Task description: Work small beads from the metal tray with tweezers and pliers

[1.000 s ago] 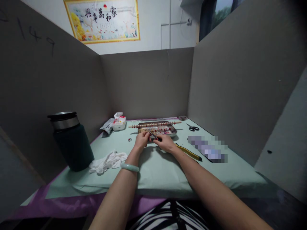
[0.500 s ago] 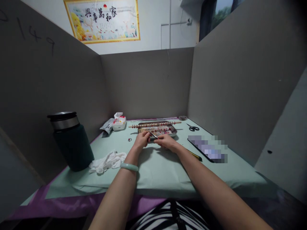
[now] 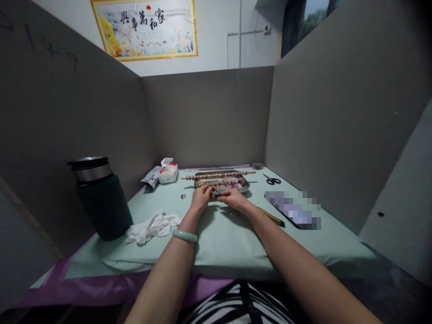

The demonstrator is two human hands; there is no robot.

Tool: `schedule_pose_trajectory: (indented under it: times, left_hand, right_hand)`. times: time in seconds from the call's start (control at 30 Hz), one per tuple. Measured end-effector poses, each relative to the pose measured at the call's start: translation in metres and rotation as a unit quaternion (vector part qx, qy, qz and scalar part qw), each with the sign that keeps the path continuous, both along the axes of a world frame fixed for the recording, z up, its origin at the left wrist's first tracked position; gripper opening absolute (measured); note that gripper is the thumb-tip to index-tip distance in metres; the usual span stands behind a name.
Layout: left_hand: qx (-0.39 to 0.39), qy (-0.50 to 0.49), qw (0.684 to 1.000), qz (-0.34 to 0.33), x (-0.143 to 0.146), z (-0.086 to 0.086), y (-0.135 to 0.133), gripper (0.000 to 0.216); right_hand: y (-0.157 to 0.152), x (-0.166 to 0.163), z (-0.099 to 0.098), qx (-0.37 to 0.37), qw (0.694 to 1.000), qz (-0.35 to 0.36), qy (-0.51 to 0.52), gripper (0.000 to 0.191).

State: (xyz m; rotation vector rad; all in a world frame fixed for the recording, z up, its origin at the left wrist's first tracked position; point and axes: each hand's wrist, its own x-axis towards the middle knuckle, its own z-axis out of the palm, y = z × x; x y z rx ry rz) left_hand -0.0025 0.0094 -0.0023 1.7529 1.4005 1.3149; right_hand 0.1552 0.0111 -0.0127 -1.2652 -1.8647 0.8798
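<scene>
My right hand [image 3: 232, 199] is closed around slim metal tweezers [image 3: 218, 192], whose tip points left toward my other hand. Fingers pinched, my left hand [image 3: 202, 198] meets that tip; whatever small piece it holds is too small to make out. Just beyond both hands lies a metal tray [image 3: 248, 186] of small red, gold and clear beads. Across the tray rests a thin wooden stick [image 3: 251, 172] with several small red-beaded rings on it. One small ring with a red bead [image 3: 182, 196] lies on the cloth, left of my left hand.
A dark green flask [image 3: 103, 202] and crumpled white tissue [image 3: 153, 227] are at left. Behind them sit a tissue pack [image 3: 168, 173] and a foil pouch [image 3: 151, 177]. Scissors [image 3: 272, 179], a phone [image 3: 292, 210] and a yellow-black handled tool [image 3: 275, 219] lie right. Grey partitions [image 3: 209, 117] enclose the table.
My left hand and wrist have shifted very slightly to the right. Both hands keep their pinch at the tweezers, and the things on the table stay put.
</scene>
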Motion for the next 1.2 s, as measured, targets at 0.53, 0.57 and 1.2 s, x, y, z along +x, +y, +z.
schedule_pose_trajectory:
  times: [0.53,0.57,1.2]
  left_hand:
    - [-0.092,-0.202,0.971,-0.09,-0.003,0.0021,-0.0022,0.02]
    - [-0.092,-0.201,0.971,-0.092,-0.003,0.0025,-0.0024,0.02]
    - [-0.096,-0.114,0.987,-0.059,-0.0032,0.0014,-0.002,0.019]
  right_hand:
    - [-0.0004,-0.0022,0.0013,0.079,0.996,0.012,-0.035,0.033]
    - [-0.0001,-0.0023,0.0009,0.09,0.995,0.013,-0.042,0.033]
    - [-0.0023,-0.0023,-0.0012,0.15,0.983,-0.003,-0.108,0.029]
